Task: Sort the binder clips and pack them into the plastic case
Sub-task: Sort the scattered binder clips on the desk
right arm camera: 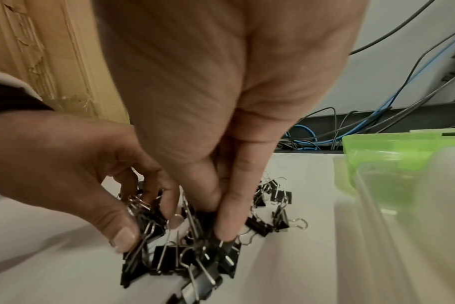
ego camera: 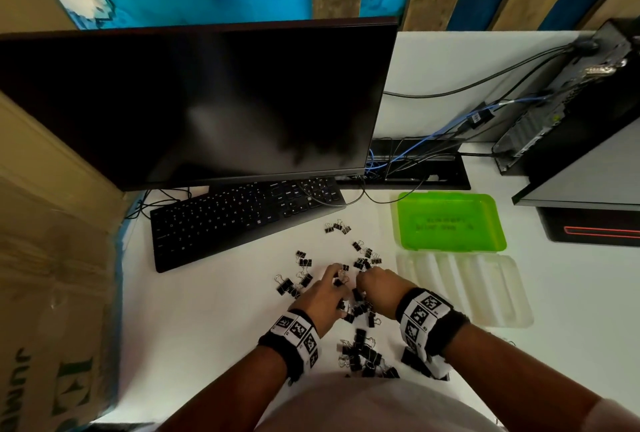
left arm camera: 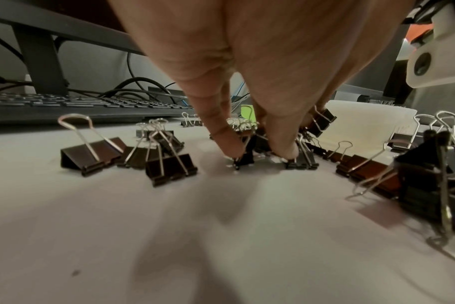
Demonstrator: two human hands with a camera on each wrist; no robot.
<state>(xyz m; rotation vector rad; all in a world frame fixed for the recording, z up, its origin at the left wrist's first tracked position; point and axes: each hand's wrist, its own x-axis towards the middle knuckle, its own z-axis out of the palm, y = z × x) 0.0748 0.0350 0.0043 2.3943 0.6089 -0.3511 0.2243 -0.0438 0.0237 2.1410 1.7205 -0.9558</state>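
Black binder clips (ego camera: 360, 352) of different sizes lie scattered on the white desk (ego camera: 214, 327). My left hand (ego camera: 332, 284) reaches down into the pile, and its fingertips (left arm camera: 231, 152) pinch at a small clip (left arm camera: 244, 160); in the right wrist view this left hand (right arm camera: 143, 222) curls round several clips. Beside it, my right hand (ego camera: 367, 279) pinches a clip (right arm camera: 229, 246) between thumb and finger. The plastic case lies open to the right, with its green lid (ego camera: 450, 220) behind its clear ribbed base (ego camera: 464, 289). Larger clips (left arm camera: 91, 156) sit to the left.
A black keyboard (ego camera: 242, 217) and a dark monitor (ego camera: 194, 102) stand behind the clips. A cardboard box (ego camera: 52, 276) borders the desk on the left. A computer tower (ego camera: 571, 102) and loose cables (ego camera: 433, 154) occupy the back right.
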